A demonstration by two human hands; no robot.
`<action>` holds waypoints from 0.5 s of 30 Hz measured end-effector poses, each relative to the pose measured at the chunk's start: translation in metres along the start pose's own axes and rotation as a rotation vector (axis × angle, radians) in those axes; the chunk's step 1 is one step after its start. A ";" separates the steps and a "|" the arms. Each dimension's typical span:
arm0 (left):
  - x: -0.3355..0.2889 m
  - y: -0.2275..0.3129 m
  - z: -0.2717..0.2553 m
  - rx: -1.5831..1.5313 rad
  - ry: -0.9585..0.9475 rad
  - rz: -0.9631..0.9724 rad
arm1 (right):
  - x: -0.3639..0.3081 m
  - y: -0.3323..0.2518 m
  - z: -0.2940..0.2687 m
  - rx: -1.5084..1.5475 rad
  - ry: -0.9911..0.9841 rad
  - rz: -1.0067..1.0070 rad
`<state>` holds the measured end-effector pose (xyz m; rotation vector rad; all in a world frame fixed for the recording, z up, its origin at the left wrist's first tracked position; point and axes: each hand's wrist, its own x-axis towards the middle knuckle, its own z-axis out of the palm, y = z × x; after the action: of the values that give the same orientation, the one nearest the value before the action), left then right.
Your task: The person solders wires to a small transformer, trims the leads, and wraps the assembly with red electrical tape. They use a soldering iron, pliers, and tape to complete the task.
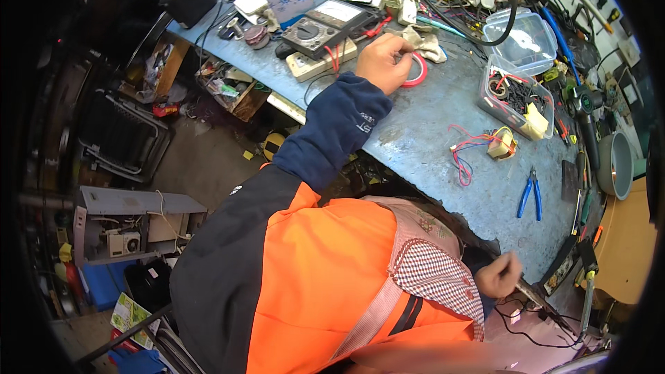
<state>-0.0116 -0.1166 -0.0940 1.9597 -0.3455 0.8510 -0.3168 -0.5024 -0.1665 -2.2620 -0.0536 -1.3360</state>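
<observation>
red tape roll (pixel 422 71) just right of left hand (pixel 383 64), the nearer; fingers curled, pinching or not, cannot tell.

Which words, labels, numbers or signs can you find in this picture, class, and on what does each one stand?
Wording is not copied out here, only placed:
Navy sleeve of the left arm: pale lettering near the cuff, partly lost in folds.
Black multimeter: markings around the dial, too small to read.
Green-and-white leaflet: print, too small and blurred to read.
</observation>
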 end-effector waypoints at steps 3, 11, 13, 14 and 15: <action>-0.002 0.026 -0.006 -0.055 0.051 0.038 | -0.063 0.005 -0.001 0.181 -0.242 0.287; -0.036 0.094 -0.020 -0.294 -0.063 0.155 | -0.194 0.193 0.068 -0.178 -0.883 0.388; -0.049 0.110 -0.028 -0.279 -0.112 0.231 | -0.162 0.156 0.096 -0.241 -0.959 0.325; -0.054 0.117 -0.032 -0.277 -0.127 0.266 | -0.147 0.141 0.103 -0.263 -0.955 0.313; -0.058 0.123 -0.035 -0.293 -0.150 0.305 | -0.135 0.129 0.110 -0.281 -0.953 0.293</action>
<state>-0.1364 -0.1565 -0.0421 1.7230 -0.8276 0.7933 -0.2608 -0.5368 -0.3738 -2.7987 0.1410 -0.0425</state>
